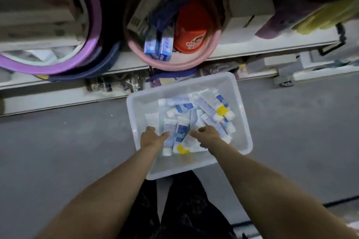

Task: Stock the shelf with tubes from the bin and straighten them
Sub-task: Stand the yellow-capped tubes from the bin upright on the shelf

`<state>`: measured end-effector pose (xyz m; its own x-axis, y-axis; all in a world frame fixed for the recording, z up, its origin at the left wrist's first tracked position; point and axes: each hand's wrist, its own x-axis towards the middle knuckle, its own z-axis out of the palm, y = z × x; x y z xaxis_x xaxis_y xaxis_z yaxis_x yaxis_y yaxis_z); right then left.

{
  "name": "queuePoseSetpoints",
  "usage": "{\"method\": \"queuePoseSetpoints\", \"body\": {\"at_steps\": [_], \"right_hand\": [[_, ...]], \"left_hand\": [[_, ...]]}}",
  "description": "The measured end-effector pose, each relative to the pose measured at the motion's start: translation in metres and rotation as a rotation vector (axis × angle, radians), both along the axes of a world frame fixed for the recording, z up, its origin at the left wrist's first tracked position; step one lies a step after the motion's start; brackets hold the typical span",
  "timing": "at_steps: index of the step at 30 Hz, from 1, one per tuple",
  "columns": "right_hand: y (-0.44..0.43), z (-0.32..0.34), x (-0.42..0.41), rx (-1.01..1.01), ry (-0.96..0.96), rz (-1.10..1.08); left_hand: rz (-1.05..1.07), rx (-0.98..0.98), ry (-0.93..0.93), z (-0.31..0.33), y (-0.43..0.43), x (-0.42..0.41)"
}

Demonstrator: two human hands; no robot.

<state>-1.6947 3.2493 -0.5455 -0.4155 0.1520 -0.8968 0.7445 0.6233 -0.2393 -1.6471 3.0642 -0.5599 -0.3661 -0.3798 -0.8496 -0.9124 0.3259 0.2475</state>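
Bin (134,114): on the floor below the shelf (252,46), with many tubes (182,132) heaped crisscross inside.
Left hand (151,138): down on the near tubes, thumb spread; whether it grips one cannot be told.
Right hand (208,136): just beside it, fingers curled down among the tubes (blur hides any hold).
Progress: seemingly early, since the bin holds plenty; stocking and straightening remain.

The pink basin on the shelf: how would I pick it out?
Look at the white shelf beyond the clear bin. The pink basin overhangs its edge, nearest the bin. Unlike the purple basin beside it, it holds blue boxes and a red item.
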Motion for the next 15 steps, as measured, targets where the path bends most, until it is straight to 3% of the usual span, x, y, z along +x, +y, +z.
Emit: {"method": "queuePoseSetpoints", "body": {"at_steps": [5, 11, 15], "right_hand": [[-0.001, -0.033, 0.006, 0.017, -0.103, -0.189], [-0.010, -0.051, 0.005, 0.114, -0.141, -0.142], [-0.010, -0.068, 0.011, 0.152, -0.116, -0.126]], "left_hand": [[0.115, -0.092, -0.067, -0.038, 0.013, -0.004], [0.280, -0.215, -0.091, -0.066, 0.025, 0.000], [0.263, -0.281, -0.128, -0.075, 0.029, -0.002]]}}
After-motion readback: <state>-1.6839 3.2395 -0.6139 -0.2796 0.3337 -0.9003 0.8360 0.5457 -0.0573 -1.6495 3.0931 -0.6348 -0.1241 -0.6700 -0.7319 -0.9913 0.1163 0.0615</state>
